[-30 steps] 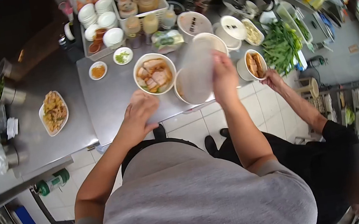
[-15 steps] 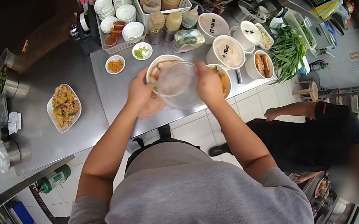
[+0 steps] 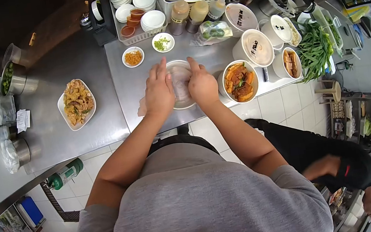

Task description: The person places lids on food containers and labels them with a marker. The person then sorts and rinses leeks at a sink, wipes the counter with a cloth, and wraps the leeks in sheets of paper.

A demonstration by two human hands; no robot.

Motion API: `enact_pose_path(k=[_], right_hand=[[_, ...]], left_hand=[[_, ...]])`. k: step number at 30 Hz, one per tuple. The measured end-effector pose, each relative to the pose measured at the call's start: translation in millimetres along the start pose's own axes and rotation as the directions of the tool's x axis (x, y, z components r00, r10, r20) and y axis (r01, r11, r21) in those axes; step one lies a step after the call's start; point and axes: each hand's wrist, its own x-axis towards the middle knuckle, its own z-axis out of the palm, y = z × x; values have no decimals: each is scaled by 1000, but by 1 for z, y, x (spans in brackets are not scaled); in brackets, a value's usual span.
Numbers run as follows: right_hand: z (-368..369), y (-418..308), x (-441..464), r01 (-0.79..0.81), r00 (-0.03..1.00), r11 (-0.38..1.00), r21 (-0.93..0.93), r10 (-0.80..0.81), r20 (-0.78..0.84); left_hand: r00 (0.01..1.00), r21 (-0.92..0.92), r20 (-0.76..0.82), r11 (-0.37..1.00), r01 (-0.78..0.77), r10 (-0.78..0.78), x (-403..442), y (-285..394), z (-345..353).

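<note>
A clear plastic lid [image 3: 181, 84] covers a round tub on the steel counter. My left hand [image 3: 159, 88] rests along the lid's left rim with fingers stretched forward. Against the right rim lies my right hand [image 3: 202, 82], its fingers also extended. Just right of it stands an uncovered tub of meat in brown sauce [image 3: 240, 82]. Beyond my hands are a small dish of chopped greens [image 3: 163, 42] and one of orange bits [image 3: 132, 56]. What the covered tub contains is hard to make out.
A dish of food [image 3: 77, 104] sits on the left. Labelled tubs [image 3: 258, 47], an open tub [image 3: 291, 62] and leafy greens [image 3: 312, 49] stand right. Behind are squeeze bottles [image 3: 199, 12] and stacked white dishes [image 3: 152, 20]. A co-worker in black [image 3: 315, 149] is at the right.
The clear lid has gone from tilted between my hands to flat on the tub, and my fingers have spread along its rim. The co-worker's hand has left the far right tub, and they have moved lower right.
</note>
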Motion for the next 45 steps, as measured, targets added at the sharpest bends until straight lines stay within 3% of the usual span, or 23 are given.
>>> enact_pose_path(k=[2,6,7,9,11,13,15,16,17,18,19,20,22,24,27,30,32,33,34,35,38,41,45], right_hand=[[4,5,6,4,999,999,-41,-2,44],[2,7,20,-5,991,997,-72,14,131],[0,9,17,-9,992,997,-72,18,125],[-9,19,18,138,987,989,48,-133,-93],[-50,27,-2,331,882,944,7,-307,-357],[-72,65,-33,91,896,956,279,44,-442],[-85,114,-55,-123,747,931,344,316,-586],[-69,155,-65,-290,732,888,356,446,-515],[-72,157,-74,-351,767,688,635,601,-227],[-73,152,-82,-423,770,397,815,631,93],[-82,139,-89,-407,798,298,863,575,178],[-78,153,-91,-413,828,338,846,527,194],[-67,179,-88,-353,833,507,786,554,17],[-50,211,-87,-327,745,543,773,652,-143],[-30,233,-95,-393,684,492,777,721,-111],[33,286,-119,-614,505,141,777,827,249],[130,373,-134,-718,675,552,424,702,229],[132,381,-119,-714,677,549,434,701,227],[135,387,-97,-485,837,796,362,542,-71],[134,390,-77,-232,895,953,195,288,-340],[118,393,-16,-227,867,866,447,388,-313],[128,403,37,-282,824,809,516,479,-301],[146,414,69,-326,786,748,578,554,-275]], left_hand=[[977,-1,187,995,101,-99,5,2,-3],[936,-17,307,982,188,-173,22,7,-11],[965,-80,241,989,126,-103,26,-2,-7],[997,-225,72,973,56,-41,27,-20,-3],[987,-250,-156,968,-1,-39,25,-42,-15],[972,-251,-231,968,-19,-41,12,-52,-55],[982,-254,-161,965,59,-102,-11,-60,-81],[993,-224,-69,972,75,-93,-27,-64,-86],[997,-194,26,978,83,-79,-41,-66,-88],[998,-208,32,976,67,-61,-51,-64,-84],[995,-116,86,992,-40,50,-58,-61,-81],[977,-24,153,989,-146,148,-64,-61,-76],[949,58,246,974,-219,199,-68,-43,-67],[918,147,328,947,-285,225,-74,-47,-60],[963,197,224,961,-196,150,-73,-75,-52],[973,258,219,958,-125,68,-66,-85,-67],[952,283,307,955,-92,1,-65,-74,-73],[952,192,306,980,-59,-2,-64,-59,-77],[950,102,311,994,-28,-5,-65,-47,-80],[952,124,307,992,-36,-3,-68,-38,-82],[960,190,277,982,-13,-41,-86,-31,-85],[946,201,318,980,-8,-58,-97,-18,-85],[937,205,287,968,144,-200,-111,-9,-84]])
